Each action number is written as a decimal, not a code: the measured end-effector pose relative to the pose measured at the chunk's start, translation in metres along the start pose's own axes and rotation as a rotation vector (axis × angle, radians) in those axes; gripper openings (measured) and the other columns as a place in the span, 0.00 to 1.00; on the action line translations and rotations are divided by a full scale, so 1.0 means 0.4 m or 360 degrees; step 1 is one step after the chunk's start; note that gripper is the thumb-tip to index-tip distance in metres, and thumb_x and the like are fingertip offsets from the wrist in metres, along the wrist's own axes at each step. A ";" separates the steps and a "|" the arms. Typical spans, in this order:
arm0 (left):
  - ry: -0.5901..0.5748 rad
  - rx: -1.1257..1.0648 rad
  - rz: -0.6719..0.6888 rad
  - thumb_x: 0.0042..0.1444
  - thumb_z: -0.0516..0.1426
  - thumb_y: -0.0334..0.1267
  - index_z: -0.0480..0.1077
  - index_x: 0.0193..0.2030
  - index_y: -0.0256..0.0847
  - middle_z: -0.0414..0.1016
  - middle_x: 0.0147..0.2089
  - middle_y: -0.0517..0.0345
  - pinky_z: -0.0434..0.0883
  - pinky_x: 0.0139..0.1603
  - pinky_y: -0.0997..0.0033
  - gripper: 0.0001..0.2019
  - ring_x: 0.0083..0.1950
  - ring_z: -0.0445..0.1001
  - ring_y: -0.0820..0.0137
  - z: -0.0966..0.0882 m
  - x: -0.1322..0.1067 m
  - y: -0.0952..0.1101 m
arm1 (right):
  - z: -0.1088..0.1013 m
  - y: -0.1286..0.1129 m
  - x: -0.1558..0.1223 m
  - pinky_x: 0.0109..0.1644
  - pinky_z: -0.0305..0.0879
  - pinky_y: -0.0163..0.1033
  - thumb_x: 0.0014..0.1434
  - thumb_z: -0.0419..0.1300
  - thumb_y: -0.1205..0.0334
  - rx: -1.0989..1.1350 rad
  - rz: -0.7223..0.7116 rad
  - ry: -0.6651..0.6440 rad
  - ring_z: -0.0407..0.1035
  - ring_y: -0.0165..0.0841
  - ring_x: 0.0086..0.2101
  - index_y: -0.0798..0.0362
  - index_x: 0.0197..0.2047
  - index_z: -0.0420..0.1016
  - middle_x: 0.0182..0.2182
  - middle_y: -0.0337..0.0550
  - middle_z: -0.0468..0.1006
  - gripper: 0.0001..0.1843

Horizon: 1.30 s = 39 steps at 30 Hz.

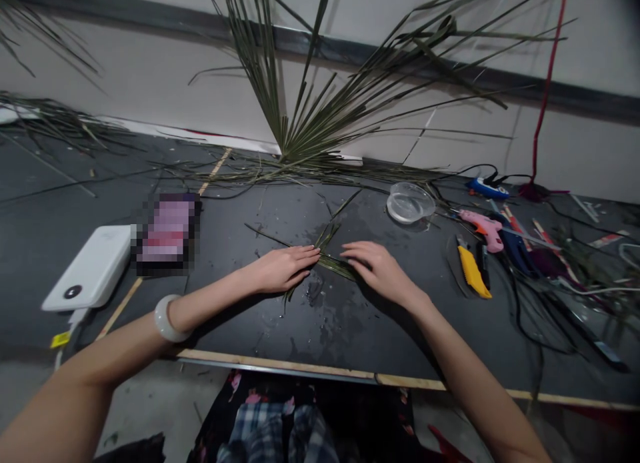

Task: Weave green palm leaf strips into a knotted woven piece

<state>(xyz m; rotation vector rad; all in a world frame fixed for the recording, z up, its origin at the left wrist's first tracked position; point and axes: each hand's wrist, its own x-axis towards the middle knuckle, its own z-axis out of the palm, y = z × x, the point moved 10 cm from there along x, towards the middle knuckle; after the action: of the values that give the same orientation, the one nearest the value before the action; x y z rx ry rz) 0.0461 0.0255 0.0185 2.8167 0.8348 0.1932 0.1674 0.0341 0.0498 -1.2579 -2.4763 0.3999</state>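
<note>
Several green leaf strips (336, 265) cross one another on the dark table in front of me, some ends sticking up and out to the sides. My left hand (287, 268) lies flat with fingers stretched, its tips pressing on the left part of the strips. On the other side, my right hand (377, 266) is held with its fingers apart, the thumb close to the right ends of the strips; whether it touches them I cannot tell. Water drops wet the tabletop around the strips.
A white power bank (95, 266) and a blurred phone (169, 233) lie left. At the right are a clear plastic bowl (410, 204), a pink glue gun (483, 228), a yellow utility knife (473, 271) and tangled cables. A fan of palm leaf (300, 133) leans against the wall.
</note>
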 end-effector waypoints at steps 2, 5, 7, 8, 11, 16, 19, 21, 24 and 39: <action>-0.0005 -0.0019 0.0006 0.65 0.45 0.38 0.61 0.62 0.34 0.59 0.66 0.50 0.59 0.66 0.64 0.20 0.66 0.59 0.65 -0.003 0.000 -0.001 | -0.041 0.019 -0.008 0.50 0.65 0.45 0.63 0.52 0.62 0.0005 0.0099 0.0099 0.70 0.37 0.44 0.51 0.40 0.77 0.41 0.46 0.79 0.12; 0.0007 -0.0045 0.0027 0.65 0.46 0.37 0.61 0.61 0.37 0.58 0.66 0.51 0.60 0.65 0.63 0.19 0.67 0.58 0.66 -0.006 -0.001 -0.002 | -0.027 0.020 -0.026 0.41 0.65 0.41 0.60 0.57 0.60 -0.0089 0.0202 -0.0074 0.70 0.36 0.36 0.51 0.33 0.77 0.32 0.44 0.78 0.09; 0.0012 -0.0058 0.0041 0.65 0.46 0.37 0.62 0.60 0.38 0.58 0.66 0.51 0.60 0.65 0.62 0.19 0.67 0.57 0.66 -0.004 -0.002 -0.002 | 0.000 0.017 -0.039 0.37 0.64 0.40 0.59 0.58 0.60 -0.0154 0.0257 -0.0204 0.70 0.36 0.35 0.51 0.32 0.77 0.30 0.43 0.78 0.08; 0.0012 -0.0061 0.0045 0.65 0.46 0.36 0.63 0.60 0.38 0.58 0.66 0.51 0.60 0.65 0.62 0.18 0.67 0.57 0.66 -0.002 -0.002 -0.003 | 0.012 0.016 -0.044 0.36 0.64 0.39 0.58 0.59 0.60 -0.0179 0.0278 -0.0242 0.70 0.36 0.34 0.51 0.32 0.77 0.30 0.43 0.78 0.07; 0.0004 -0.0055 0.0049 0.65 0.46 0.36 0.63 0.59 0.37 0.58 0.66 0.50 0.60 0.65 0.62 0.18 0.67 0.57 0.66 0.003 -0.003 -0.003 | 0.034 0.010 -0.047 0.36 0.64 0.38 0.58 0.58 0.64 -0.0239 0.0284 -0.0308 0.71 0.36 0.35 0.52 0.31 0.77 0.31 0.44 0.78 0.07; -0.0014 -0.0047 0.0022 0.65 0.46 0.36 0.62 0.60 0.36 0.58 0.66 0.49 0.60 0.65 0.62 0.18 0.67 0.58 0.64 0.002 -0.002 -0.003 | 0.034 0.018 -0.037 0.34 0.63 0.37 0.57 0.55 0.68 0.0018 0.0392 -0.0410 0.71 0.34 0.30 0.52 0.37 0.75 0.29 0.42 0.78 0.08; -0.0017 -0.0049 0.0003 0.65 0.46 0.37 0.60 0.60 0.34 0.58 0.66 0.46 0.61 0.64 0.63 0.19 0.66 0.59 0.63 -0.002 -0.003 -0.001 | 0.029 0.014 -0.016 0.35 0.65 0.35 0.58 0.53 0.67 0.0532 0.0391 -0.0495 0.71 0.30 0.29 0.53 0.46 0.72 0.29 0.39 0.78 0.14; -0.0026 -0.0048 0.0010 0.65 0.46 0.37 0.61 0.60 0.33 0.57 0.66 0.45 0.61 0.64 0.62 0.19 0.66 0.58 0.62 -0.002 -0.003 0.001 | 0.037 0.013 -0.001 0.36 0.66 0.35 0.60 0.51 0.63 0.0808 0.0390 -0.0647 0.72 0.30 0.30 0.55 0.45 0.73 0.32 0.42 0.79 0.13; -0.0031 -0.0041 0.0022 0.66 0.45 0.37 0.62 0.57 0.34 0.57 0.66 0.45 0.61 0.64 0.62 0.17 0.67 0.58 0.63 -0.001 -0.003 0.004 | 0.053 0.013 0.020 0.38 0.67 0.36 0.61 0.51 0.56 0.1086 0.0373 -0.0885 0.73 0.31 0.35 0.57 0.44 0.75 0.39 0.48 0.80 0.17; -0.0034 -0.0028 0.0037 0.64 0.47 0.34 0.63 0.54 0.34 0.58 0.66 0.44 0.59 0.65 0.64 0.14 0.67 0.57 0.63 0.001 -0.002 0.006 | 0.081 -0.003 0.125 0.42 0.65 0.35 0.58 0.60 0.56 0.0762 -0.0099 -0.0275 0.73 0.33 0.36 0.53 0.34 0.80 0.34 0.45 0.80 0.11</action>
<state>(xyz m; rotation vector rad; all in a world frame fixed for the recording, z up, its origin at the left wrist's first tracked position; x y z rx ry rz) 0.0469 0.0230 0.0185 2.8079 0.7927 0.1731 0.1254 0.0709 0.0292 -0.9783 -2.3427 1.0491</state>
